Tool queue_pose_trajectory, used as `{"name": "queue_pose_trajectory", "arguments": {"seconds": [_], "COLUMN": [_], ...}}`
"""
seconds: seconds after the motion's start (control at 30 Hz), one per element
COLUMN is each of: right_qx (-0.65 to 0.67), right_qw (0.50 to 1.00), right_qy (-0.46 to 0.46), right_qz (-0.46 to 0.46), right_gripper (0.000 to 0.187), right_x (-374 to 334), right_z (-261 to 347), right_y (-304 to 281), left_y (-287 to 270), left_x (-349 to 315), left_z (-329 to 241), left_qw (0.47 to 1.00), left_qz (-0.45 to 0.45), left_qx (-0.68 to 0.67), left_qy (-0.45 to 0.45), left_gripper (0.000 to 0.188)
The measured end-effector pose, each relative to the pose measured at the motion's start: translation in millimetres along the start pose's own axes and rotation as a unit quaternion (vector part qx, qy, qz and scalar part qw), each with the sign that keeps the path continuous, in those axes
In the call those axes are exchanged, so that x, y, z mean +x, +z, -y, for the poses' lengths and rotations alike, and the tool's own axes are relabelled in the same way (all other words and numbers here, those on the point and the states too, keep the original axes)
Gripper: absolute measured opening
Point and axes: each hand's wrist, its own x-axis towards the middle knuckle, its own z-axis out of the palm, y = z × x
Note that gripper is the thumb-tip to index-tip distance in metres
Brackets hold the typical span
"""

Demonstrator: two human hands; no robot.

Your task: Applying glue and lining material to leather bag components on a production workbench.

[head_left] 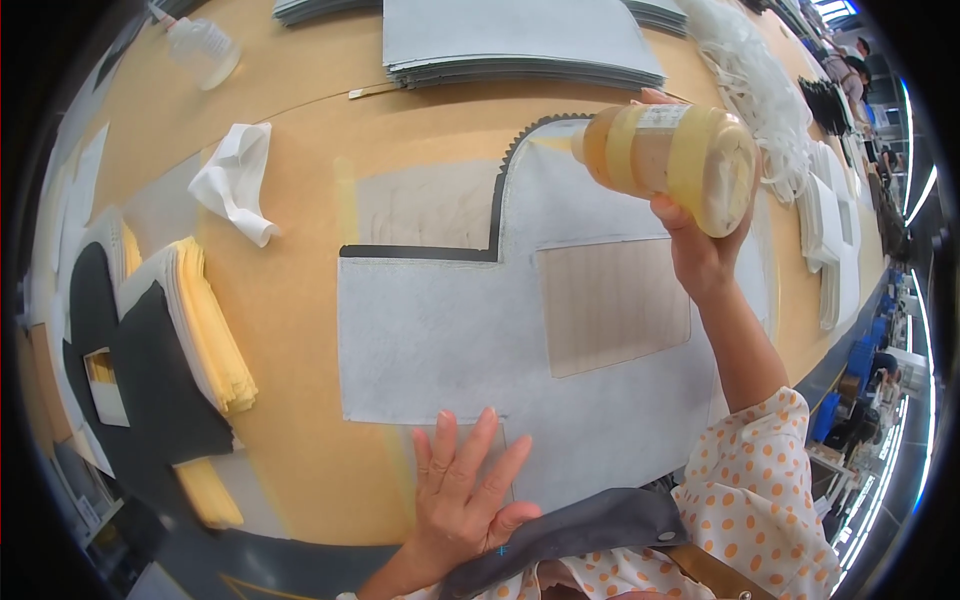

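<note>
My right hand (705, 245) is wrapped round a plastic squeeze bottle (655, 155) with yellow tape bands and amber contents. The bottle is tilted, its nozzle pointing left over the curved top edge of a light grey sheet piece (430, 340). Whether the tip touches the sheet I cannot tell. A dark border (420, 252) runs along the sheet's stepped upper edge and turns notched round the curve. Near the middle, the sheet has a rectangular opening (615, 308). My left hand (470, 485) lies with fingers spread at the sheet's near edge, holding nothing.
A stack of grey sheets (520, 45) sits at the back. Black pieces (165, 375) and yellow-edged layers (215, 340) lie at left. Beyond them are a crumpled white cloth (235, 180) and another squeeze bottle (203, 52). White strips (755, 90) and white cut pieces (830, 215) occupy the right.
</note>
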Motion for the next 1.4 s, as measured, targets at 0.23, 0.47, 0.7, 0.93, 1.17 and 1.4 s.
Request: {"name": "queue_pose_trajectory", "arguments": {"seconds": [0.23,0.47,0.7,0.93,1.17,1.4], "right_qx": [0.005,-0.009,0.014,0.005,-0.001,-0.023], "right_qw": [1.000,0.999,0.996,0.993,0.990,0.987], "right_qy": [0.003,0.022,0.055,0.070,0.087,0.094], "right_qz": [-0.015,-0.036,-0.068,-0.097,-0.109,-0.125], "right_gripper": [0.070,0.065,0.063,0.061,0.058,0.055], "right_x": [2,1,-3,-9,-14,-24], "right_z": [-7,-7,-8,-16,-14,-15], "right_y": [-7,-16,-24,-41,-53,-68], "left_y": [3,4,4,7,8,9], "left_x": [0,1,1,4,5,4], "left_z": [0,-1,-2,-4,-5,-9], "left_qw": [1.000,1.000,1.000,1.000,1.000,1.000], "left_qz": [0.002,0.000,0.010,0.008,0.019,0.021], "left_qx": [0.003,0.003,0.004,0.000,0.008,0.012], "left_qy": [0.000,0.003,-0.004,-0.002,0.000,0.003], "left_gripper": [0.061,0.061,0.061,0.061,0.061,0.061]}}
